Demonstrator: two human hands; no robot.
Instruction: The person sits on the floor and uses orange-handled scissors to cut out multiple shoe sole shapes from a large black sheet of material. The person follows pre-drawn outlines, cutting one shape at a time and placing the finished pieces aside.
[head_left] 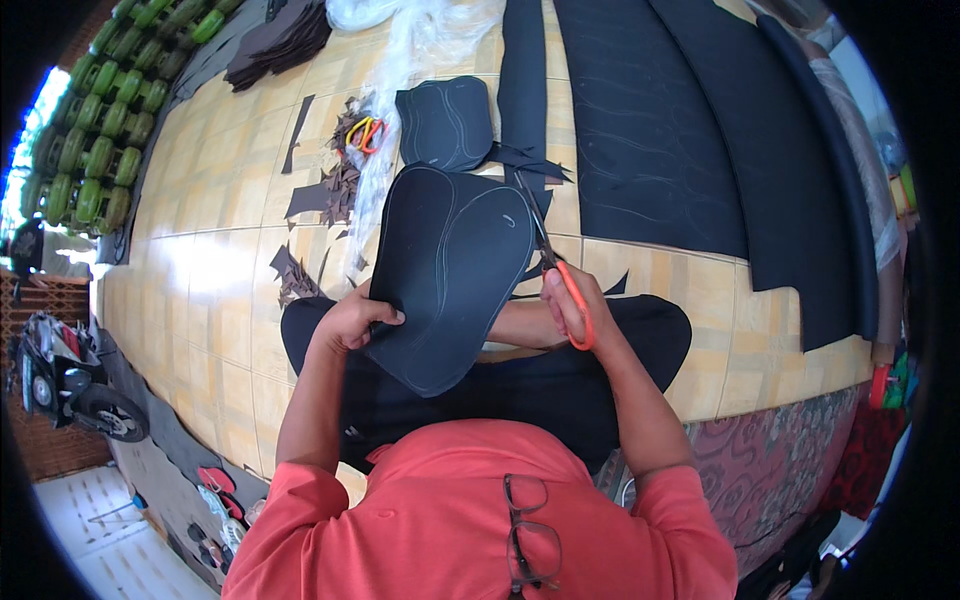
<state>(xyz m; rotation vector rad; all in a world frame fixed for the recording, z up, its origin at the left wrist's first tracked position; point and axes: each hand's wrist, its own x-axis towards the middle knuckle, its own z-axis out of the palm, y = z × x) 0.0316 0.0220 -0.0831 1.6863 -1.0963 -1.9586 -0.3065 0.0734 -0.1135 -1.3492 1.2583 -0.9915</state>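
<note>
Head view: left hand (352, 318) pinches the left edge of a black curved sheet with pale drawn lines (455, 260), held above the lap. Right hand (590, 292) grasps orange-handled metal scissors (547, 254), blades along the sheet's upper right edge; can't tell whether they touch it. Similar black marked piece (445, 122) lies beyond on the yellow tiled floor (200, 180), near brown angular scraps (341, 192) and yellow-and-orange scissor handles (365, 135).
</note>
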